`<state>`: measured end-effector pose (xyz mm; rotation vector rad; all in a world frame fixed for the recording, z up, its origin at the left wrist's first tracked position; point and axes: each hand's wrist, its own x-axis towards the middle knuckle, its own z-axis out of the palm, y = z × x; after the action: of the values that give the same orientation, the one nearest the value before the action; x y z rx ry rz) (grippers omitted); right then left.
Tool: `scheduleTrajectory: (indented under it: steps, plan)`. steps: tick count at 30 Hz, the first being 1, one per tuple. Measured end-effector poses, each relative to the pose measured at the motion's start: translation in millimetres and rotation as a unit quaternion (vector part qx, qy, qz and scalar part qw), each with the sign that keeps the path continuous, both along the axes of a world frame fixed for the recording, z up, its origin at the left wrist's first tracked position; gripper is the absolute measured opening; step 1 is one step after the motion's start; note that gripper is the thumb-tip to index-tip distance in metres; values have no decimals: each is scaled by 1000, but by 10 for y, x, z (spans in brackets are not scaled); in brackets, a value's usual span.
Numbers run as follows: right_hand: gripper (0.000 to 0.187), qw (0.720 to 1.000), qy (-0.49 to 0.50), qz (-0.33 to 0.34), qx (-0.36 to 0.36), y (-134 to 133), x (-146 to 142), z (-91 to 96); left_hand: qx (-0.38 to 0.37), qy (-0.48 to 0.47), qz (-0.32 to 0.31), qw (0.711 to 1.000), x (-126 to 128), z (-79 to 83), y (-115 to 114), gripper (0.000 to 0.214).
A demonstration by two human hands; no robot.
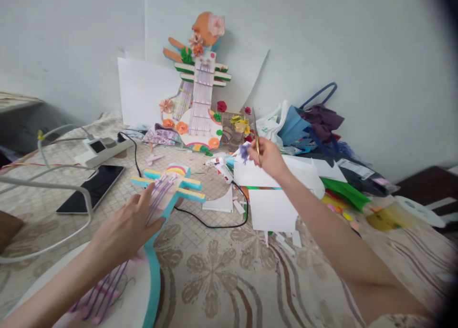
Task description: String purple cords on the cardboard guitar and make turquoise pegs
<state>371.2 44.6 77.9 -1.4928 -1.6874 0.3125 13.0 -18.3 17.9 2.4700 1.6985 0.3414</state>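
Observation:
My left hand (125,218) is wrapped round the neck of a handmade cardboard guitar (153,271) with turquoise edges, a white body and purple yarn strings. Yellow-topped pegs stick out on both sides of its head. Over the papers at the right, my right hand (268,158) is closed on a pair of scissors (256,132), blades pointing up. A tuft of purple yarn (244,152) shows at its fingertips. Below and left of that hand lies a white glue gun (222,168) on the table.
A larger decorated cardboard guitar (202,99) leans at the wall. White paper sheets (274,209) and scraps lie at centre right. On the left are a black phone (91,189), a power strip (103,151) and white cables (88,209). Bags (296,128) and clear tape (390,218) are at right.

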Motion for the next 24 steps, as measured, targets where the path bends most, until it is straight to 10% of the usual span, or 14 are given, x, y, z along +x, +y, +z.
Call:
scheduleTrajectory:
  steps: [4, 10, 24]
  plan:
    - [6, 996, -23, -83, -10, 740, 144, 349, -58, 42, 42, 997, 191, 69, -16, 76]
    - [14, 992, -22, -100, -67, 1255, 55, 226, -78, 78, 60, 992, 413, 52, 38, 75]
    - [14, 995, 70, -70, -28, 944, 253, 190, -75, 84, 58, 992, 621, 32, -1, 77]
